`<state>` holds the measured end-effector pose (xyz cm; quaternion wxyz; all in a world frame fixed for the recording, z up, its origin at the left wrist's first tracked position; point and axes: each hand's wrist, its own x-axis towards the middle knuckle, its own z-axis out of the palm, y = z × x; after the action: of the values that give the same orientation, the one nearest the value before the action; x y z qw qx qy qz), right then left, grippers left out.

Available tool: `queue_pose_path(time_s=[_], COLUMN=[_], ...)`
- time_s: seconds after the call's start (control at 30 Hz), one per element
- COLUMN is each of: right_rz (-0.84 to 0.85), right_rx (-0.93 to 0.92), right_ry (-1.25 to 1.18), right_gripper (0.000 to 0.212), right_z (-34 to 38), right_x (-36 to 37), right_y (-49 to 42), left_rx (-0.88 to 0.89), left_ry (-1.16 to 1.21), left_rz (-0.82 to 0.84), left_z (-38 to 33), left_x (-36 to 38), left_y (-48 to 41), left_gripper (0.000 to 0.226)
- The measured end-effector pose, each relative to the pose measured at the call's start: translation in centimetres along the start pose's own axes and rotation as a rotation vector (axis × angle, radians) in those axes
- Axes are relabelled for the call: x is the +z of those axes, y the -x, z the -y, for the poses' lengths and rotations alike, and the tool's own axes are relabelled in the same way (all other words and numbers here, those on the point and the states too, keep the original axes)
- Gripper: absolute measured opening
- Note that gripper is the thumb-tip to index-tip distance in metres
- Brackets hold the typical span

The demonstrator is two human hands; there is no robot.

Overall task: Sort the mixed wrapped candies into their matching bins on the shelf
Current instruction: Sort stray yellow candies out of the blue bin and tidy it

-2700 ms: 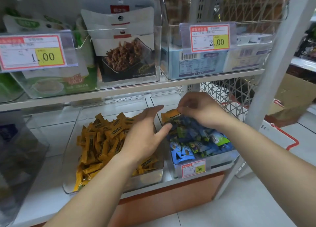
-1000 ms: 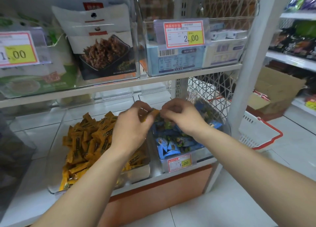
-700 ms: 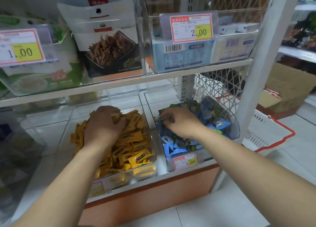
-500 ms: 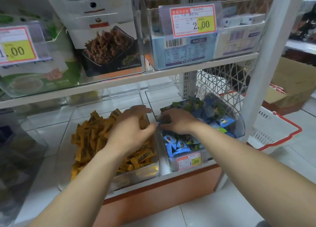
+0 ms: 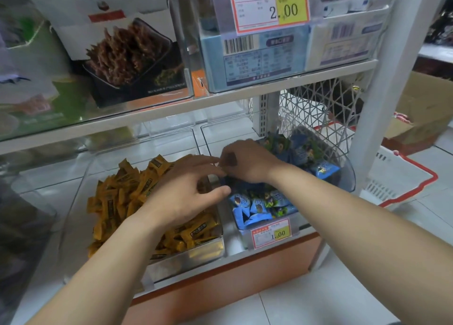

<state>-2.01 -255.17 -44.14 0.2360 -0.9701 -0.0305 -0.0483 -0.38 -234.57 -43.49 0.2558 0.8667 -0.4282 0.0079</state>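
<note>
Lower level of a shop shelf (image 5: 44, 177): the clear left bin (image 5: 196, 253) is heaped with yellow candies (image 5: 122, 197), and the left hand (image 5: 183, 192) hovers over its right edge, fingers loosely spread. The right hand (image 5: 250, 163) is over the blue candies (image 5: 257, 204) in the right bin (image 5: 346, 177), fingers curled together. Can't tell if they're pinching one.

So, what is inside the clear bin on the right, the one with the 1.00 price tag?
Blue and green wrapped candies fill the clear bin. The right hand covers its middle left part, so any stray candy beneath it, or in its fingers, cannot be seen.
</note>
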Motion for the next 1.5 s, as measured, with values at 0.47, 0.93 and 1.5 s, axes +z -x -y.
queue_pose_path(time_s=[0.47,0.93,1.5], right_rz=[0.097,-0.229,0.020], right_rx=[-0.004,0.060,0.246], right_ry=[-0.161,-0.741,0.486], right_gripper=[0.006,0.009,0.019], right_z=[-1.0,2.6,-4.0], right_x=[-0.4,-3.5,-3.8], right_y=[0.2,2.7,3.3], left_rx=[-0.024,-0.165,-0.108], left_ry=[0.045,0.149,-0.170], left_rz=[0.053,-0.414,-0.174], left_z=[0.3,-2.2,-2.7], left_x=[-0.4,-0.4,0.8], left_y=[0.4,-0.3,-0.3], left_gripper=[0.050,0.022,0.031])
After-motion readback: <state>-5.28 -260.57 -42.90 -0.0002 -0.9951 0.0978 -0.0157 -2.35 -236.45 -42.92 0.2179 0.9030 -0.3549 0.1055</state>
